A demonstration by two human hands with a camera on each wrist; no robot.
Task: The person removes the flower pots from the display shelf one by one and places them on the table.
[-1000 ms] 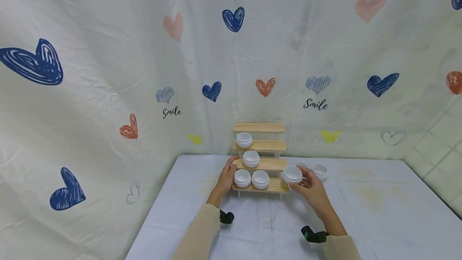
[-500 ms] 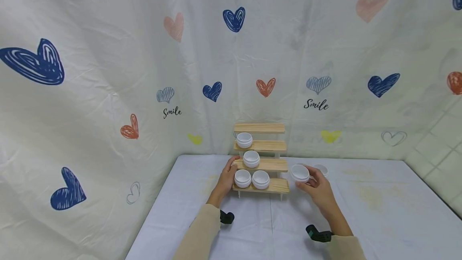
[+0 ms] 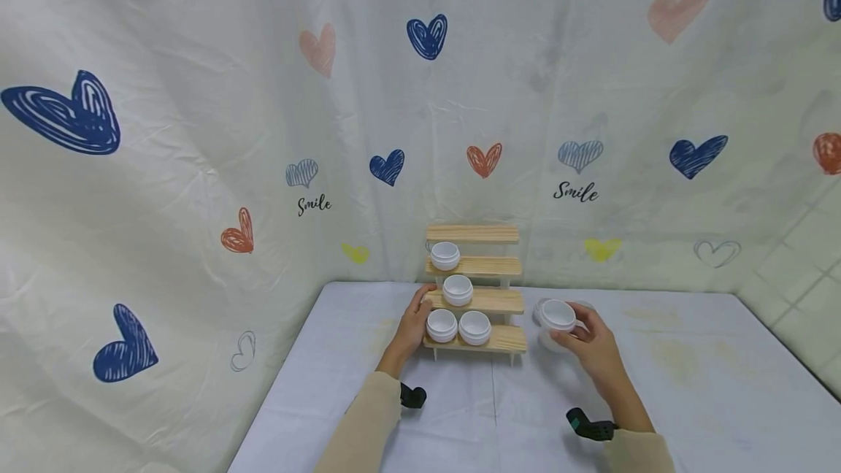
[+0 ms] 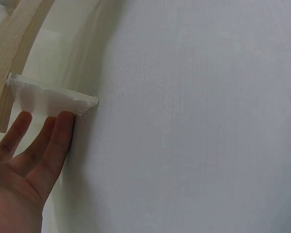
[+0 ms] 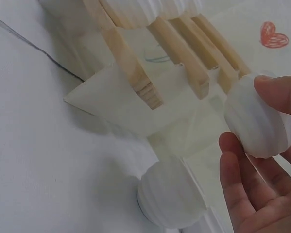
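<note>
My right hand (image 3: 594,341) pinches a small white bowl (image 3: 556,314) between thumb and fingers, right of the stepped wooden stand (image 3: 499,301). In the right wrist view this bowl (image 5: 259,116) is raised, its ribbed outside showing. Below it another white bowl (image 5: 169,194) sits on the table, mostly covered by the held one in the head view. My left hand (image 3: 410,323) is at the stand's left side; in the left wrist view its nearly straight fingers (image 4: 58,138) touch the white side support (image 4: 48,94). The left thumb is out of that view.
Two white bowls, one of them this bowl (image 3: 474,327), stand on the lowest step. One bowl (image 3: 457,289) is on the second step and another (image 3: 445,255) on the third. A white cloth (image 3: 690,371) covers the table; a heart-printed curtain (image 3: 420,108) hangs behind.
My right hand has moved right, carrying the bowl away from the lowest step's right end to over the bowls on the table. The left hand and the stand have stayed put.
</note>
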